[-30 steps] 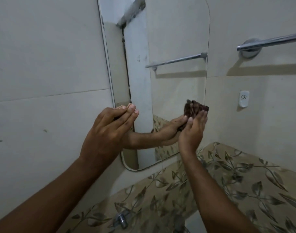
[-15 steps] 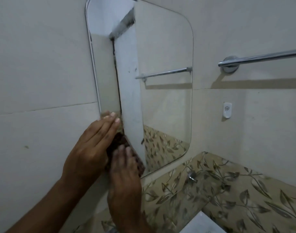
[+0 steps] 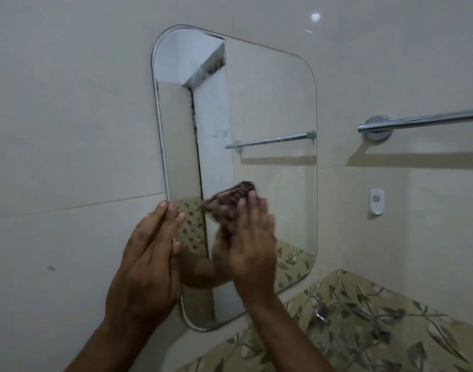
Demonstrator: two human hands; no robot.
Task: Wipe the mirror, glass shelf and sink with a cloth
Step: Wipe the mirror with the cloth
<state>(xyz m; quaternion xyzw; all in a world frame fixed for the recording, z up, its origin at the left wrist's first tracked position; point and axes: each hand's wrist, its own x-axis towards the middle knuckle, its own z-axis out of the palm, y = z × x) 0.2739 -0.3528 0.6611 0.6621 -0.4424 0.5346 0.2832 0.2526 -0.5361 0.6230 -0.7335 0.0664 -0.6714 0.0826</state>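
The right hand, fingers straight, presses a dark cloth flat against the mirror. The left hand rests open-fingered on the mirror's left edge.

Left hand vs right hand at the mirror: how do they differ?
The left hand holds nothing; the right hand presses a dark cloth against the mirror. The left hand lies over the mirror's left edge, partly on the wall tile; the right hand is over the glass, nearer the middle. The left hand looks sharp, the right hand blurred. Both have straight fingers pointing up.
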